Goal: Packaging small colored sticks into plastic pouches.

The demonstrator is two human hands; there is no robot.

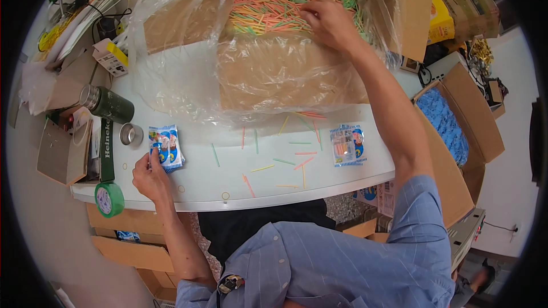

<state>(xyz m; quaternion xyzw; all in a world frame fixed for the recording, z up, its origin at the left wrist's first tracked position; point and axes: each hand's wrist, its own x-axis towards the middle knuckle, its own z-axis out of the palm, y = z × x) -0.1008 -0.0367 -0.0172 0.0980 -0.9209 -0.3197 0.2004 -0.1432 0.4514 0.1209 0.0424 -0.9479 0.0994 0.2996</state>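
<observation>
My right hand (330, 21) reaches into a cardboard box (291, 74) lined with clear plastic. Its fingers are curled together over a heap of thin pink, yellow and green sticks (265, 5); whatever they pinch is hidden. On the left of the table, my left hand (151, 179) grips the near edge of a small stack of blue-and-white printed packets (165, 145). Another pile of packets (348, 145), the top one with a see-through window showing sticks, lies at the right. Several loose sticks (273, 159) are scattered between the two piles.
A dark green flask (108, 104) lies beside a metal cup (131, 134). Green tape (109, 199) sits at the table's left edge. Several rubber bands (225, 196) lie near the front edge. An open carton of blue packets (442, 122) stands right; plastic sheeting (174, 80) spreads leftward.
</observation>
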